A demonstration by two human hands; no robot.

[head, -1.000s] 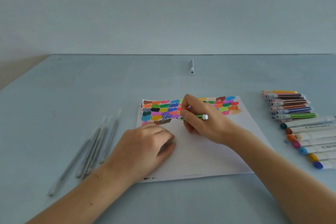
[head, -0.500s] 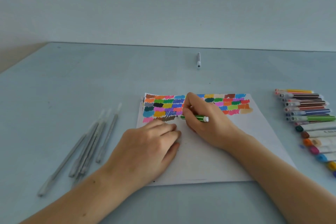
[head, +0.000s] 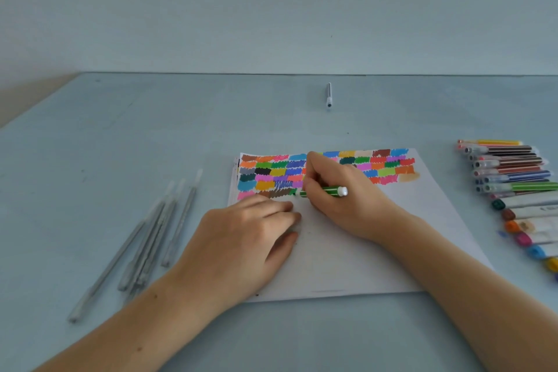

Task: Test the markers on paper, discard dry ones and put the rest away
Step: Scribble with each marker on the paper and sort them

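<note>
Right hand (head: 341, 199) pinches green striped marker (head: 324, 191); we steady white paper sheet (head: 356, 254) under flat left hand (head: 244, 238), scribbling lightly.

Looks like a plain desk in a home or study corner: a pale blue tabletop (head: 151, 136) against a bare wall (head: 271, 9), colour-swatched paper (head: 347, 251) at centre, markers (head: 513, 178) lined up at right, grey pens (head: 151, 235) lower left.
</note>
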